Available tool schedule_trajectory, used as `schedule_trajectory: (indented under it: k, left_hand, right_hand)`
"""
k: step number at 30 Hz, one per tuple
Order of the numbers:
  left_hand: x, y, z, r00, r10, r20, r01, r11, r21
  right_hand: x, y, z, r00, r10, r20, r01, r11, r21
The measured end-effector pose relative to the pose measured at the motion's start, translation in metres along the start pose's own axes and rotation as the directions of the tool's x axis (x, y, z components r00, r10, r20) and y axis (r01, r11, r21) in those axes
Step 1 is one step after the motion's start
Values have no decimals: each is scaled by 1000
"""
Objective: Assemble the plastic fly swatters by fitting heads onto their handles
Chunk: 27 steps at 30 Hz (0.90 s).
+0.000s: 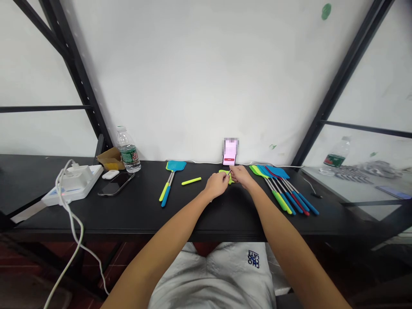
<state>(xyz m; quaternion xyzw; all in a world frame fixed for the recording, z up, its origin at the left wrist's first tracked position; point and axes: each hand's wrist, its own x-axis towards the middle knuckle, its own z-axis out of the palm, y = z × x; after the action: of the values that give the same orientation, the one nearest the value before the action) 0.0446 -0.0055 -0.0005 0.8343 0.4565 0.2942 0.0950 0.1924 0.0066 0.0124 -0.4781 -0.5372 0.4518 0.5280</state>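
Note:
Over the middle of the black table, my left hand (217, 185) is closed in a pinch on a thin metal rod, most of it hidden by the fingers. My right hand (242, 176) is closed right beside it, at the neck of a yellow-green fly swatter head (231, 179). The two hands nearly touch, and they cover much of the head, so how rod and head join cannot be made out. A loose yellow-green handle sleeve (191, 181) lies to the left of my left hand.
Two fly swatters (176, 165) lie to the left; several more (279, 172) are fanned out on the right. A lit phone (229, 152) leans against the wall. Farther left are a water bottle (129, 151), a dark phone (116, 184), a white case (110, 174) and a power strip (75, 189) with cables.

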Motion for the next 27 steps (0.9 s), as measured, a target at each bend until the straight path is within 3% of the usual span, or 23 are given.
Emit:
schedule_trajectory:
  k: [11, 14, 19, 27]
  left_hand:
    - [-3, 7, -6, 999, -10, 51, 9, 1000, 25]
    - [-6, 7, -7, 996, -1, 85, -3, 999, 53]
    - [-10, 3, -11, 995, 4, 98, -14, 995, 96]
    - [-8, -1, -9, 998, 23, 57, -28, 996, 89]
  right_hand:
    - [6, 4, -10, 999, 7, -51, -7, 1000, 1]
    - [11, 7, -24, 987, -4, -158, 10, 999, 38]
    - [19, 10, -55, 880, -34, -474, 88, 992, 92]
    - [23, 18, -64, 764, -36, -644, 114, 990, 81]
